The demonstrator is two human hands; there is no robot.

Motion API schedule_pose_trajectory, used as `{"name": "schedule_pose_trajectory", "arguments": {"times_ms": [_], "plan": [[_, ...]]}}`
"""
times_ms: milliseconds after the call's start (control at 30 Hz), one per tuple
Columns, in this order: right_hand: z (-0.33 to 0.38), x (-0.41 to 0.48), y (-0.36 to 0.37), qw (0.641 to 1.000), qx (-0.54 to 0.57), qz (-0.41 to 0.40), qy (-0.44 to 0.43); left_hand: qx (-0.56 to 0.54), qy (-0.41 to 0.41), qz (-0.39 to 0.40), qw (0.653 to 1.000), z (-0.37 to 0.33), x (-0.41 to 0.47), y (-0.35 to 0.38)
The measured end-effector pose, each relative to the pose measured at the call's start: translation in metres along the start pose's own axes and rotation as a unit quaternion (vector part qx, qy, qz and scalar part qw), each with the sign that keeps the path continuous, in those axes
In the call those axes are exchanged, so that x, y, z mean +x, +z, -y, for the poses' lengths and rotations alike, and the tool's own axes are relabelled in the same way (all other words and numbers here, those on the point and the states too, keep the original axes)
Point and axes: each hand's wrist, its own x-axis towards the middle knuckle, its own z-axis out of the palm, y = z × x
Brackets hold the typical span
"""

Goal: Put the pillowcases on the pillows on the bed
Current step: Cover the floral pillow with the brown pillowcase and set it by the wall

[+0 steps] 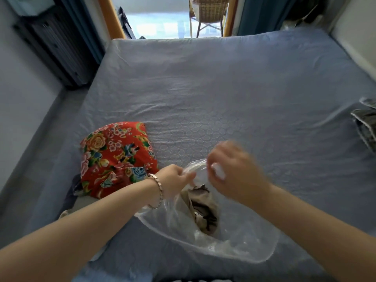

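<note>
A clear plastic bag [234, 237] lies on the blue bed sheet [223, 88] in front of me, with a beige and brown folded cloth [201, 208] inside it. My left hand [175, 178] pinches the bag's upper edge. My right hand [234, 171], blurred by motion, grips the bag's opening beside it with curled fingers. A red floral pillow [116, 157] lies on the bed just left of my left hand.
A dark patterned cloth [366, 127] lies at the bed's right edge. Dark fabric [71, 190] sits below the red pillow. A wicker chair [207, 13] stands beyond the bed's far end. A dark folded rack [61, 41] leans at the left wall.
</note>
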Motion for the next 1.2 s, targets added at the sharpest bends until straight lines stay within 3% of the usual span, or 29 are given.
{"name": "schedule_pose_trajectory", "arguments": {"times_ms": [33,67,100,133,167,233,300,367,567,667,700,767,800,833,867,933,967,1033,1067,1100,1133,1200], "plan": [[0.009,0.0,-0.001,0.994,0.034,0.106,-0.006,-0.054,-0.006,-0.005,0.999,-0.002,-0.001,0.002],[0.013,0.001,0.001,0.962,0.044,0.264,0.053,-0.102,-0.017,-0.006,0.995,-0.007,-0.004,0.003],[0.011,0.0,0.014,0.901,0.02,0.416,0.124,-0.139,-0.022,-0.004,0.99,-0.012,-0.007,0.003],[0.005,-0.003,0.032,0.842,0.005,0.504,0.191,-0.164,-0.018,0.005,0.986,-0.017,-0.009,0.004],[-0.002,-0.008,0.052,0.805,0.0,0.543,0.24,-0.172,-0.009,0.013,0.985,-0.02,-0.01,0.004],[-0.01,-0.018,0.092,0.771,0.007,0.546,0.327,-0.176,0.017,0.02,0.984,-0.027,-0.014,0.005],[-0.015,-0.024,0.12,0.767,0.005,0.5,0.403,-0.184,0.033,0.003,0.982,-0.027,-0.014,0.008],[-0.015,-0.022,0.128,0.794,0.037,0.447,0.41,-0.196,0.013,-0.028,0.98,-0.021,-0.009,0.009],[-0.002,0.001,0.084,0.885,0.083,0.322,0.327,-0.147,-0.072,-0.088,0.983,0.018,0.028,0.017],[-0.003,0.023,0.04,0.9,0.175,0.153,0.369,-0.183,-0.117,-0.085,0.972,0.032,0.048,0.021],[-0.007,0.034,0.024,0.875,0.245,0.084,0.41,-0.196,-0.136,-0.081,0.968,0.036,0.055,0.024],[-0.014,0.057,-0.012,0.762,0.447,-0.04,0.467,-0.242,-0.17,-0.057,0.954,0.043,0.068,0.026],[-0.017,0.064,-0.029,0.702,0.534,-0.072,0.466,-0.264,-0.184,-0.044,0.946,0.042,0.071,0.025],[-0.021,0.07,-0.043,0.675,0.574,-0.078,0.457,-0.269,-0.196,-0.037,0.942,0.041,0.073,0.022],[-0.029,0.076,-0.057,0.708,0.542,-0.046,0.45,-0.285,-0.212,-0.044,0.934,0.037,0.078,0.02],[-0.049,0.081,-0.073,0.837,0.315,0.134,0.428,-0.377,-0.209,-0.08,0.899,0.028,0.084,0.007],[-0.057,0.079,-0.076,0.855,0.17,0.252,0.421,-0.41,-0.191,-0.098,0.887,0.024,0.091,0.001],[-0.068,0.07,-0.074,0.783,-0.069,0.47,0.402,-0.436,-0.158,-0.136,0.875,0.009,0.1,-0.011],[-0.074,0.064,-0.068,0.74,-0.141,0.534,0.384,-0.457,-0.145,-0.149,0.865,0.0,0.104,-0.017],[-0.079,0.06,-0.063,0.727,-0.163,0.553,0.373,-0.488,-0.138,-0.151,0.849,-0.009,0.108,-0.023],[-0.084,0.056,-0.06,0.738,-0.141,0.54,0.378,-0.507,-0.134,-0.163,0.836,-0.016,0.114,-0.03],[-0.096,0.054,-0.054,0.793,0.042,0.414,0.445,-0.52,-0.101,-0.212,0.821,-0.024,0.123,-0.045]]}}
